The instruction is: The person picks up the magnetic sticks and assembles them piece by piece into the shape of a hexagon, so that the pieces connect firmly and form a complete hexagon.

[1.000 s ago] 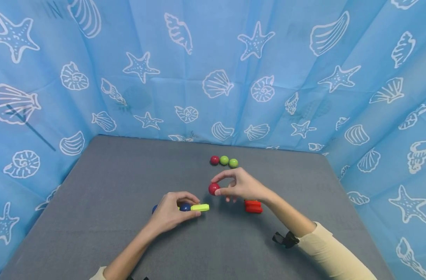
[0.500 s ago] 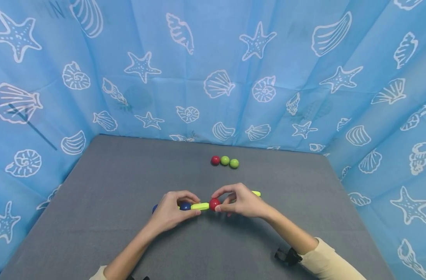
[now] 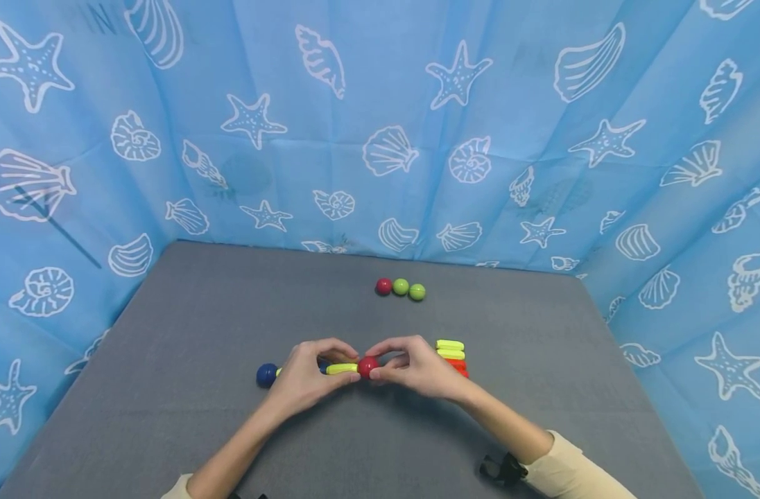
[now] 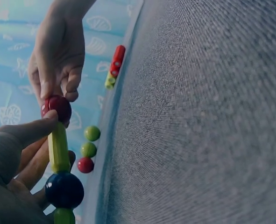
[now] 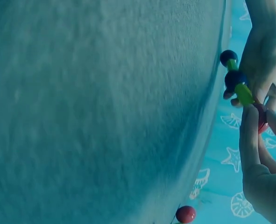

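Note:
My right hand (image 3: 426, 369) pinches a shiny red ball (image 3: 367, 365) between thumb and fingers. The ball sits at the right end of a yellow-green rod (image 3: 341, 369). My left hand (image 3: 301, 378) holds this rod, its thumb tip right at the red ball in the left wrist view. From the rod's other end the row continues with a dark blue ball (image 4: 64, 190), a second yellow-green rod (image 4: 64, 216) and another blue ball (image 3: 267, 375) at the far left. In the head view the left hand partly hides the middle of the row.
Behind the hands, a red ball (image 3: 383, 286) and two green balls (image 3: 401, 286) lie in a line on the grey table (image 3: 230, 298). Yellow-green rods (image 3: 450, 345) and red rods (image 3: 458, 366) lie stacked right of my right hand. A blue shell-patterned curtain (image 3: 330, 138) surrounds the table.
My right hand has brought the red ball down and left to the rod's end. The row has since shifted slightly left, showing more of the leftmost blue ball. Both hands now nearly meet.

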Demonstrator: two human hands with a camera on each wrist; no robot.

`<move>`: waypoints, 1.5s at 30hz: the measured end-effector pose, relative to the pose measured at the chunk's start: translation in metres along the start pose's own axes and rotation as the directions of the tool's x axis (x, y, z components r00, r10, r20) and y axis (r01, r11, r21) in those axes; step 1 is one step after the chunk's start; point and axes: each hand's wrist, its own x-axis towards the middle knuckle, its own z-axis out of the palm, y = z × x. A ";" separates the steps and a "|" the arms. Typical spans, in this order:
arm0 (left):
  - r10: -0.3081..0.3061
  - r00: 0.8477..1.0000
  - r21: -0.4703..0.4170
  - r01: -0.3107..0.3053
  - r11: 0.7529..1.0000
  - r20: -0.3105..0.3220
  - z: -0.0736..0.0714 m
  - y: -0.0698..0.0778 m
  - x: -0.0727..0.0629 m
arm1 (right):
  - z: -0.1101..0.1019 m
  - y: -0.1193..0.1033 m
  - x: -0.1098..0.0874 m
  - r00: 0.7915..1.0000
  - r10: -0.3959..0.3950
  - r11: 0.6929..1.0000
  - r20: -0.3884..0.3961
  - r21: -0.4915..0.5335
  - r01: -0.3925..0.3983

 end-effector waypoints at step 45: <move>-0.027 0.999 -0.036 0.029 0.999 0.042 0.002 -0.007 0.001 | -0.130 0.065 -0.044 0.988 0.066 0.954 -0.138 -0.281 -0.103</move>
